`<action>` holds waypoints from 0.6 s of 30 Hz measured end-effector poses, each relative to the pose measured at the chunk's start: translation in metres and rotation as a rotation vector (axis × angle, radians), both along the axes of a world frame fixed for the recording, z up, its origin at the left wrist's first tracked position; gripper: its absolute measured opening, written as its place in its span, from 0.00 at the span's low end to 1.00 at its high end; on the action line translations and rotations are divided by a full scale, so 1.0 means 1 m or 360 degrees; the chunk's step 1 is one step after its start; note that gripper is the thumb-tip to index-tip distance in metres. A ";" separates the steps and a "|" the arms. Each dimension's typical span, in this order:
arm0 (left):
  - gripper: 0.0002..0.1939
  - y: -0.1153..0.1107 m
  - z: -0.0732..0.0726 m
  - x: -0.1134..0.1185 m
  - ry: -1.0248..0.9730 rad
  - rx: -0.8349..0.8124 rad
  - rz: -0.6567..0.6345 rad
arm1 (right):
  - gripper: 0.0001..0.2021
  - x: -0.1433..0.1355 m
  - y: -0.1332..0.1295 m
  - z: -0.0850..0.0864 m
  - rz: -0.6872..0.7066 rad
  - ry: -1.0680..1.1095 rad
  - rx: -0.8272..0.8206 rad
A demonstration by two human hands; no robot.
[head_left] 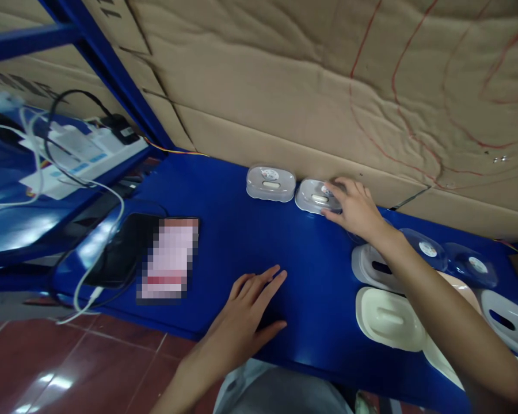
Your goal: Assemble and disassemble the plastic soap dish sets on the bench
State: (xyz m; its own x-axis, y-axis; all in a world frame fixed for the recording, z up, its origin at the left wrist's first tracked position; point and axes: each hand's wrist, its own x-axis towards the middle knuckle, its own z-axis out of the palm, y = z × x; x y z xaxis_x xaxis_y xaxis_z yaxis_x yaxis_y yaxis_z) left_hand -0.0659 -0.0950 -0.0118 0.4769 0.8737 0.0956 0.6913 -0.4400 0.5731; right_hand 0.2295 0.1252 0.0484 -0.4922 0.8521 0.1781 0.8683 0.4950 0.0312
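My right hand [354, 210] reaches to the back of the blue table, its thumb and fingers spread around the right end of a clear-lidded oval box [314, 198]. A similar lidded box [271, 185] stands just left of it, against the cardboard. Both have a round sticker and a pale oblong piece in the middle. My left hand [252, 305] hovers over or rests at the table's front, fingers apart and holding nothing. Under and beside my right forearm lie a cream oval piece [388, 319], a whitish slotted piece [371, 267] and clear lids [470, 264].
A phone [170, 261] with a blurred screen lies at the table's left, beside a black device [123, 250] and a white cable. A power strip [82, 161] with plugs sits further left. Cardboard [263, 92] walls the back; a slotted piece [509, 322] lies far right.
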 end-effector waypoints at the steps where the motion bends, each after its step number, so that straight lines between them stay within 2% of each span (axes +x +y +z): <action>1: 0.48 0.000 0.000 0.000 0.0001 -0.0006 -0.0005 | 0.32 -0.002 0.003 -0.001 0.0006 0.0007 -0.0014; 4: 0.46 0.000 0.001 0.000 0.0014 -0.0019 -0.0010 | 0.38 0.001 -0.003 0.003 0.0017 0.0021 -0.0080; 7: 0.45 -0.001 0.003 0.000 0.0023 0.0001 -0.0008 | 0.38 0.023 -0.030 0.014 -0.0038 0.0113 -0.0081; 10: 0.43 -0.001 0.004 -0.001 0.0002 0.0036 -0.0026 | 0.26 0.061 -0.076 0.026 -0.0055 0.0263 -0.0059; 12: 0.41 0.001 0.005 -0.002 0.0009 0.0052 -0.0059 | 0.20 0.087 -0.113 0.028 -0.0065 0.0375 -0.0153; 15: 0.37 0.006 0.009 0.001 0.0067 0.0109 -0.0120 | 0.17 0.116 -0.167 0.022 -0.0090 0.0467 -0.0227; 18: 0.33 0.016 0.017 0.014 0.0108 0.0178 -0.0229 | 0.15 0.129 -0.200 0.013 -0.0092 0.0510 -0.0282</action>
State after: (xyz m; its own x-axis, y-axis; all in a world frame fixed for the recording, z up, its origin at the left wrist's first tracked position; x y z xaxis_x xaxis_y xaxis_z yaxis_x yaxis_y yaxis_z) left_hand -0.0522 -0.0791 0.0053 0.6046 0.7820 0.1516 0.6521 -0.5952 0.4695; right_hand 0.3586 -0.0745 0.0611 -0.3854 0.9083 0.1623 0.8468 0.4181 -0.3288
